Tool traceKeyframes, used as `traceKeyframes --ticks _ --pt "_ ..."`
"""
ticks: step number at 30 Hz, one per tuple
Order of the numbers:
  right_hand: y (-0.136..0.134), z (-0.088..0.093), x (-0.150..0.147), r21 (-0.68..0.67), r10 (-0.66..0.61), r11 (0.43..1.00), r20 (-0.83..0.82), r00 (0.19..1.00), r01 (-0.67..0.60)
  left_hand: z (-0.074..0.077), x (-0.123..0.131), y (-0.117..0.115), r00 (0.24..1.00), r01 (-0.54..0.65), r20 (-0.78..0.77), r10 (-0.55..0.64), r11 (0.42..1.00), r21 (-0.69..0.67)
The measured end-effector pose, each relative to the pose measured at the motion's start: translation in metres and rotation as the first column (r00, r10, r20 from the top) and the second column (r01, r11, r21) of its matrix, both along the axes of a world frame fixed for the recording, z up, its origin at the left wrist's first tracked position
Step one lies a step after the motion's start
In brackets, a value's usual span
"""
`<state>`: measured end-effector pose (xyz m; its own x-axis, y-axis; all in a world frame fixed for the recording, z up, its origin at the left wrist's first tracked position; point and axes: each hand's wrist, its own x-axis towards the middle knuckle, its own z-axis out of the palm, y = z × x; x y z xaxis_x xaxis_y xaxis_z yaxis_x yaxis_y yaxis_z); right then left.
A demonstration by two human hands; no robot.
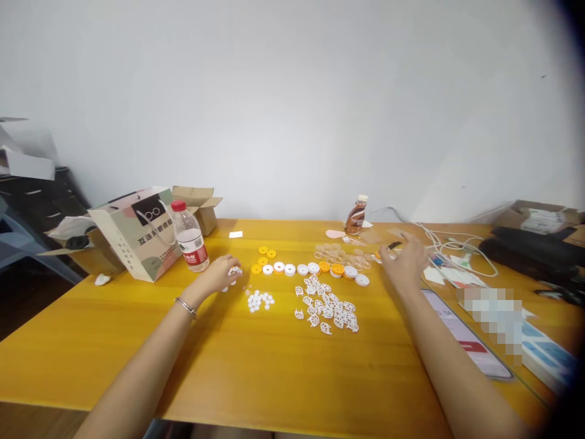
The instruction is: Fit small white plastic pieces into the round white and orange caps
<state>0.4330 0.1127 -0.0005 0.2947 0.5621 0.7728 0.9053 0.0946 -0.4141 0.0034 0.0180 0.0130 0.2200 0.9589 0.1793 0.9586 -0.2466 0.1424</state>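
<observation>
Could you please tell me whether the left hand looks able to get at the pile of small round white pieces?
Probably yes: the left hand is close beside the pile of small round white pieces, and nothing tall stands between them, though other white pieces lie right by it.

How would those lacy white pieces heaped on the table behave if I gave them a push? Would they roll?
The openwork white pieces would probably feel light, being small and full of gaps. Most seem to lie flat, so they would likely slide over the table rather than roll. Where they overlap, one might catch on its neighbours.
</observation>
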Motion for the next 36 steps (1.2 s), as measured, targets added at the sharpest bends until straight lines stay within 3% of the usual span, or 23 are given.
traceKeyframes --ticks 2,5,9,14,17,19,20,24,27,30,32,36 --pt "-0.01 0.015 -0.023 0.14 0.166 0.976 0.027 0.986 -0.168 -0.004 -0.005 0.001 0.996 -0.066 -0.063 0.061 0.995 -0.077" --pt "-0.03 0.025 -0.059 0.194 0.403 0.893 0.058 0.914 -0.406 -0.01 -0.005 0.002 0.991 -0.112 -0.09 0.103 0.989 -0.101" --pt "-0.056 0.008 -0.095 0.107 0.625 0.768 0.089 0.776 -0.631 -0.017 -0.003 0.004 0.993 -0.092 -0.083 0.083 0.989 -0.116" --pt "-0.07 -0.013 -0.108 -0.022 0.755 0.653 0.094 0.649 -0.757 -0.012 0.01 -0.001 0.997 -0.066 -0.055 0.061 0.994 -0.087" --pt "-0.074 -0.015 -0.111 -0.052 0.796 0.603 0.099 0.597 -0.796 -0.009 0.039 -0.015 0.997 0.077 0.017 -0.076 0.994 -0.075" --pt "-0.076 -0.015 -0.113 -0.064 0.815 0.578 0.1 0.571 -0.814 -0.012 0.064 -0.027 0.922 0.359 0.188 -0.339 0.93 -0.083" --pt "-0.077 -0.015 -0.114 -0.066 0.821 0.57 0.098 0.563 -0.819 -0.016 0.075 -0.033 0.884 0.438 0.223 -0.411 0.895 -0.085" --pt "-0.078 -0.015 -0.114 -0.061 0.827 0.56 0.089 0.554 -0.826 -0.025 0.103 -0.046 0.835 0.518 0.259 -0.486 0.852 -0.072" --pt "-0.078 -0.015 -0.113 -0.073 0.83 0.557 0.075 0.553 -0.827 -0.026 0.098 -0.036 0.852 0.451 0.298 -0.431 0.892 0.0" --pt "-0.078 -0.016 -0.113 -0.095 0.836 0.549 0.063 0.546 -0.83 -0.028 0.084 -0.013 0.946 0.23 0.198 -0.258 0.961 0.156" --pt "-0.078 -0.016 -0.114 -0.101 0.837 0.547 0.06 0.543 -0.831 -0.034 0.076 0.003 0.988 0.105 0.084 -0.127 0.968 0.228" --pt "-0.078 -0.016 -0.114 -0.105 0.837 0.547 0.063 0.543 -0.83 -0.043 0.07 0.019 0.996 0.079 -0.066 -0.063 0.961 0.265"
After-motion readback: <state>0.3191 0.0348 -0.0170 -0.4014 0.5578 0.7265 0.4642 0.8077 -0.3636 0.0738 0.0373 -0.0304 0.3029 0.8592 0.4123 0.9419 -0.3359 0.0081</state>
